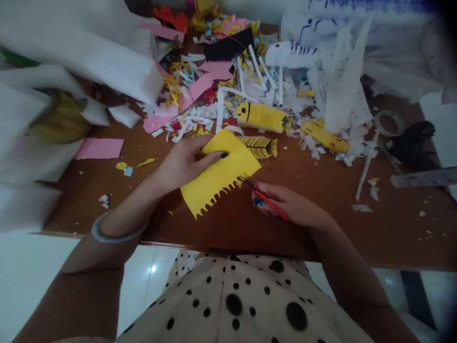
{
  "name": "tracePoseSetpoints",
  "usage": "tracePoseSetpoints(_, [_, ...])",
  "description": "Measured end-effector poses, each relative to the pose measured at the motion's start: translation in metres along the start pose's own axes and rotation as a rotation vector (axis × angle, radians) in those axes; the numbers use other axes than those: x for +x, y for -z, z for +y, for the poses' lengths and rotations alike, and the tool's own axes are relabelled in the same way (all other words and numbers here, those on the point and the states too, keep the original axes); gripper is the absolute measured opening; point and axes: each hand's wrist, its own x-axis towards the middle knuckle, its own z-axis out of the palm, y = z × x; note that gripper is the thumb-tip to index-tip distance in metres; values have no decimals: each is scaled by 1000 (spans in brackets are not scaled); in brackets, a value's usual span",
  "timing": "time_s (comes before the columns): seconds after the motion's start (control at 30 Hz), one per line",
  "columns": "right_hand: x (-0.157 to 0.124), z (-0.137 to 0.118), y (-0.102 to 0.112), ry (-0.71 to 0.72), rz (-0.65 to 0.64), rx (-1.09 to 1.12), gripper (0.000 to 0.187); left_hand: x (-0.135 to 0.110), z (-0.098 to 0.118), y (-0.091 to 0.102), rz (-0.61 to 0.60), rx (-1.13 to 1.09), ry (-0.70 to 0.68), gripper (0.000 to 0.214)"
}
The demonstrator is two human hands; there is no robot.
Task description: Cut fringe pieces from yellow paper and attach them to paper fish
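Note:
A sheet of yellow paper (224, 166) is pinched in my left hand (185, 162), thumb on top and the fingers mostly hidden beneath. Scalloped notches run along the sheet's near edge. My right hand (285, 202) is closed round a pair of scissors (269, 205) with red handles, and the dark blade tips meet the paper at the right end of the notched edge. Just behind the sheet lies a yellow paper piece (262, 146) with black fishbone-like lines. Beyond it rests a yellow paper fish (262, 116) with a drawn eye and tail.
Paper scraps (200, 114), pink strips (200, 85) and white marker pens (255, 62) heap up at the back. White foam-like blocks (117, 57) crowd the left. A tape roll (389, 123) and a ruler (424, 178) lie right, near a black object (414, 138). The brown table's (228, 233) edge is close to my body.

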Motion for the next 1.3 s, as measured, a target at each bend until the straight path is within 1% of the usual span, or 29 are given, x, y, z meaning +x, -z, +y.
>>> tracePoseSetpoints(0.13, [0,0,-1,-7,3,19,30,-1,0,-2,5,-30,-1,35])
tracePoseSetpoints(0.23, [-1,0,-1,-16,1,43,31,-2,1,-3,14,-51,23,35])
tracePoseSetpoints(0.37, [-1,1,-1,-28,-2,79,34,-3,1,-3,20,-42,34,36])
tracePoseSetpoints(0.67, [-2,0,-4,-83,-8,233,32,-1,-1,-2,27,-54,31,38])
tracePoseSetpoints(0.83, [-3,0,-4,-114,-33,289,33,-2,-2,-2,10,-90,54,40])
tracePoseSetpoints(0.97, [-2,0,-4,-93,-29,290,32,-2,-2,-3,18,-87,68,40])
tracePoseSetpoints(1.07, [-1,1,-3,-53,-40,264,31,-2,0,-4,-15,-140,80,43])
tracePoseSetpoints(1.13, [-1,1,-3,-37,-44,260,31,-2,1,-5,-45,-204,112,45])
tracePoseSetpoints(1.23, [-2,0,-3,-54,-27,283,31,-3,2,-5,-55,-280,157,45])
tracePoseSetpoints(1.3, [-2,-1,-4,-72,-14,313,32,-4,2,-5,-37,-293,157,45])
